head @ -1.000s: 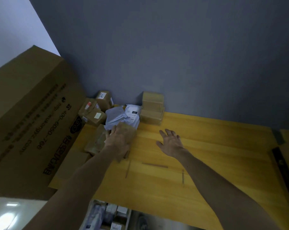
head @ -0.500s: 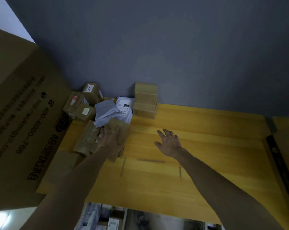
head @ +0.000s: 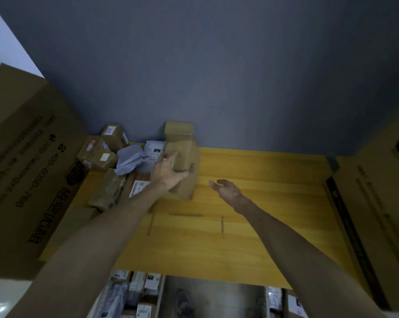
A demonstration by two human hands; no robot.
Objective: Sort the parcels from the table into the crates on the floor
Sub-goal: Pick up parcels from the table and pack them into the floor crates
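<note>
1. Yellow counter (head: 262,180) against a grey wall (head: 239,76): my left hand (head: 168,174) clamps a brown cardboard parcel (head: 187,157), tilted, just beside the back-left pile (head: 102,157); my right hand (head: 228,191) hovers apart, empty, fingers loose.
2. I judge the one-handed grip could slip on the swing to the floor crates (head: 161,292), toppling the pile.
3. Parcel looks plain, boxy, no label showing.

Probably a parcel-sorting room: labelled parcels (head: 97,157), big cartons (head: 22,157), floor crates (head: 161,293).
</note>
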